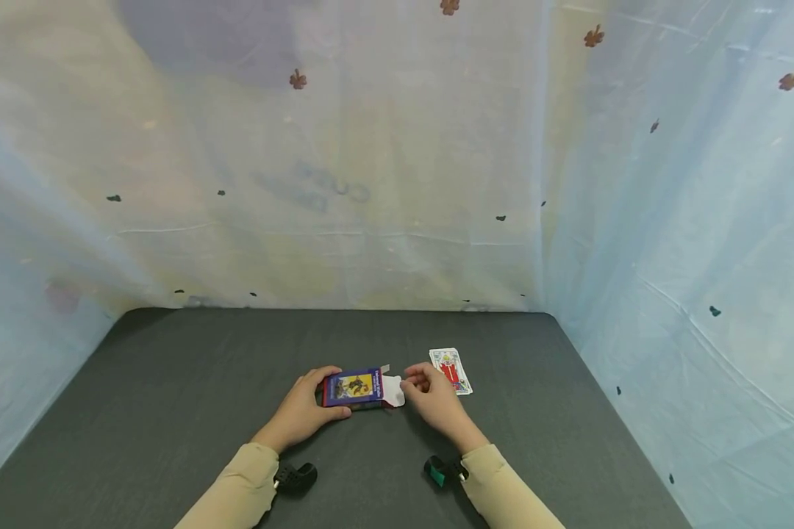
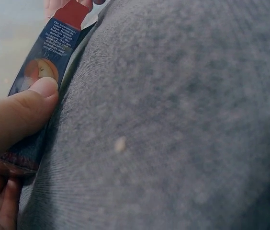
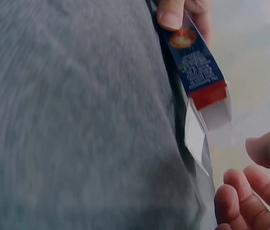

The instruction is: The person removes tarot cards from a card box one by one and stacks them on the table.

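A small blue-and-red card box (image 1: 353, 387) with a yellow picture lies on the dark tabletop, its end flap standing open toward the right. My left hand (image 1: 302, 408) grips the closed end, thumb (image 2: 39, 96) along the printed side. Just beyond the white flap (image 3: 195, 136), my right hand (image 1: 434, 400) has loosely bent fingers with nothing between them. Partly behind that hand is a small stack of cards (image 1: 459, 371), the top one showing a red figure. The inside of the box is hidden.
A dark grey cloth covers the table (image 1: 192, 397). Pale plastic sheeting (image 1: 397, 147) with small leaf marks hangs behind it and along both sides. Each wrist carries a black strap mount (image 1: 295, 478).
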Demonstrator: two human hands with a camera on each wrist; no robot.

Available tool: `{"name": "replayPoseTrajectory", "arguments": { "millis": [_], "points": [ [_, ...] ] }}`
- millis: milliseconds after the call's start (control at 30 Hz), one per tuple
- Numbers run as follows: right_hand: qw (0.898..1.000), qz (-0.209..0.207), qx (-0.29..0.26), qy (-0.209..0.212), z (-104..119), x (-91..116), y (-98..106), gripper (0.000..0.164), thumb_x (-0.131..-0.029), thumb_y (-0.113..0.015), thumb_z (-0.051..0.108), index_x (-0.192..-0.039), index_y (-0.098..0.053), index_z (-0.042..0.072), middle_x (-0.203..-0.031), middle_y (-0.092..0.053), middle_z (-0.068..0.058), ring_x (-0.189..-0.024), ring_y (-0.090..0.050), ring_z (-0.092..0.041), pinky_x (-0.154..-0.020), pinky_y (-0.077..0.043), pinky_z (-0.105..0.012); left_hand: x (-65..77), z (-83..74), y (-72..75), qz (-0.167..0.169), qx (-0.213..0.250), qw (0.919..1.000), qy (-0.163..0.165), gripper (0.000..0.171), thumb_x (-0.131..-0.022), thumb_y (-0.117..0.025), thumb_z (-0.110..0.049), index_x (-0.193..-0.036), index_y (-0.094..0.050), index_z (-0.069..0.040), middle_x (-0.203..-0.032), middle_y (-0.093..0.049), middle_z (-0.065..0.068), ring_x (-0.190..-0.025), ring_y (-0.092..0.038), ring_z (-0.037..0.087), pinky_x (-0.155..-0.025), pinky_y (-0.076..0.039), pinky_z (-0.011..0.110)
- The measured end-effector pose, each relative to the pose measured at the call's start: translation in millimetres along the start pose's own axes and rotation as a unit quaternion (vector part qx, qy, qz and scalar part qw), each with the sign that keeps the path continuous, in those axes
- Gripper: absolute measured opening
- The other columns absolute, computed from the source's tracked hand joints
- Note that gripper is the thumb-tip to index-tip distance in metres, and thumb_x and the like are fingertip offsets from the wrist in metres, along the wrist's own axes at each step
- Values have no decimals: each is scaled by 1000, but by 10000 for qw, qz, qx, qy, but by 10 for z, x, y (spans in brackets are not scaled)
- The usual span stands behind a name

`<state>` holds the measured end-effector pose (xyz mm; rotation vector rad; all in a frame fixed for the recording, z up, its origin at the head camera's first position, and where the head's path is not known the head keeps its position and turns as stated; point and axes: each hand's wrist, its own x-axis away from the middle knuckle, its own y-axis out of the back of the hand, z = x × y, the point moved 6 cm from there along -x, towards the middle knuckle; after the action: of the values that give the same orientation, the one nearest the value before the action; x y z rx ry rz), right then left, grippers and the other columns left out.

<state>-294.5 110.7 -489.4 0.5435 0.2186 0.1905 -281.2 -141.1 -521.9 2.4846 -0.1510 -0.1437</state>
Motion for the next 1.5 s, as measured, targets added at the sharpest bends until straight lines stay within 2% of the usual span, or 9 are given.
{"name": "replayPoseTrajectory", "arguments": {
  "millis": [200,400,833,1100,1333,1500],
  "points": [
    [9994,342,1,62,57,-2,-139,19,-95,-63,21,-110,-63,9,-91,-62,1,-76,-56,-14,-64,-46,-26,2,-13,-1,17,-12,10000,24,79,-70,-86,-45,-137,-50,-26,-127,-53,-1,-112,-47,20,-94,-41,48],
    [9985,536,79,-125,24,-8,-208,17,-96,-62,24,-110,-63,14,-90,-61,4,-75,-55,-13,-62,-46,-26,2,-43,-13,28,54,10000,30,78,-70,-86,-44,-137,-50,-25,-126,-54,0,-110,-48,21,-94,-41,48],
    [9986,533,-8,51,124,-32,-314,17,-96,-62,22,-107,-63,9,-90,-62,0,-76,-57,-13,-64,-47,-26,-4,-8,4,21,206,9997,108,77,-71,-85,-41,-137,-49,-23,-129,-53,3,-111,-48,23,-94,-40,48],
    [9979,628,98,-137,90,-21,-328,20,-95,-63,27,-108,-62,11,-90,-61,2,-76,-57,-13,-63,-47,-26,19,28,2,-12,197,9998,88,77,-71,-86,-40,-137,-49,-23,-133,-51,5,-114,-48,24,-95,-39,50],
    [9982,593,101,-90,132,-75,-340,20,-93,-65,21,-107,-62,6,-88,-61,-1,-73,-56,-12,-61,-47,-25,19,24,12,23,276,9995,120,78,-71,-86,-40,-137,-48,-24,-135,-50,4,-115,-47,24,-96,-38,50],
    [9977,464,391,-291,172,-119,-339,19,-89,-68,18,-101,-63,4,-84,-62,0,-71,-57,-11,-60,-47,-26,7,22,1,53,397,9991,116,77,-72,-86,-37,-137,-48,-24,-133,-50,3,-115,-48,23,-95,-39,48]
  ]
}}
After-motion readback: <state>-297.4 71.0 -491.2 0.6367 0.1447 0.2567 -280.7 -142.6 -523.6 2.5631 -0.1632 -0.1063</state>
